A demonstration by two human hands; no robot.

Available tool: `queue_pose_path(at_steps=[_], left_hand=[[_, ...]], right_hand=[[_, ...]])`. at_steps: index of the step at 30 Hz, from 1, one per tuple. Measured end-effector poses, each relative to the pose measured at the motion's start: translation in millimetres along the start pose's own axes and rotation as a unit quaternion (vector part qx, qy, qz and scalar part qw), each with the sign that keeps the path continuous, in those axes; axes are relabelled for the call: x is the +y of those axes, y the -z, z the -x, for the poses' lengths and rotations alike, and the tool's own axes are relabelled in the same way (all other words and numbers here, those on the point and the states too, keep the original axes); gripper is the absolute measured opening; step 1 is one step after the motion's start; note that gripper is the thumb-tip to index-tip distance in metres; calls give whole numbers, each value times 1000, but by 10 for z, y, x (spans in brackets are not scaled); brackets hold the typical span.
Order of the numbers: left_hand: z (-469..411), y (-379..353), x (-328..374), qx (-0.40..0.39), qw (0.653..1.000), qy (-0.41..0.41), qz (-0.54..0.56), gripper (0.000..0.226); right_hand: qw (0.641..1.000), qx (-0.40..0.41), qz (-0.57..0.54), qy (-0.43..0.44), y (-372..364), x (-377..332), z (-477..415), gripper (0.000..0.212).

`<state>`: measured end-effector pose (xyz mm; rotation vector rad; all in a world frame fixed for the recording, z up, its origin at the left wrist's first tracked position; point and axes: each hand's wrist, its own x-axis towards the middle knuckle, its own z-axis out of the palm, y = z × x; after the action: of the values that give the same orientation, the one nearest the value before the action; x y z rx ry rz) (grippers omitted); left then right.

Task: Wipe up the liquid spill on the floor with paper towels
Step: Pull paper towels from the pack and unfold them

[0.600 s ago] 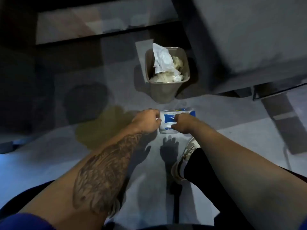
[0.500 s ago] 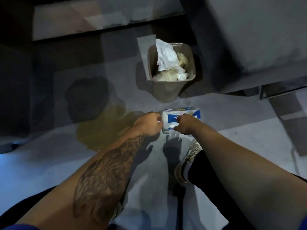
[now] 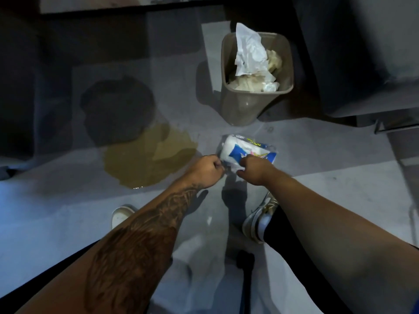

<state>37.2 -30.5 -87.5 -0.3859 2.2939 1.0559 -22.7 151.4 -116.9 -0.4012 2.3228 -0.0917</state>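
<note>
Both hands (image 3: pixel 229 169) pinch crinkly plastic wrap on cylindrical paper-towel roll (image 3: pixel 247 150).

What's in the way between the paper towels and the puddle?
Nothing lies on the floor between the towel pack and the puddle to its left. The towels are inside a plastic wrapper, though, which the left hand and right hand pinch.

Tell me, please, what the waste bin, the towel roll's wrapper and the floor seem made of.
The waste bin looks like matt beige moulded plastic: smooth one-piece walls, rounded corners. The wrapper is likely thin glossy plastic film, printed blue and white; it crinkles and glints. The floor is probably sealed concrete or tile, grey and smooth: the liquid pools on top.
</note>
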Motion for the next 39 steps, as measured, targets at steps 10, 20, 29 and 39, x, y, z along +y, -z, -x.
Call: queue_pose_path(at_steps=[10, 20, 29, 39], left_hand=[[113, -449, -476, -7, 997, -16, -73, 40], [-217, -477, -721, 85, 991, -13, -105, 36], [-322, -416, -863, 131, 986, 4, -101, 39], [-515, -486, -757, 74, 989, 90, 89, 42]], right_hand=[[979, 40, -196, 20, -576, -415, 219, 24], [988, 46, -127, 79, -753, -568, 2, 24], [995, 16, -79, -63, -899, -586, -187, 71], [995, 70, -64, 15, -817, -553, -581, 47]])
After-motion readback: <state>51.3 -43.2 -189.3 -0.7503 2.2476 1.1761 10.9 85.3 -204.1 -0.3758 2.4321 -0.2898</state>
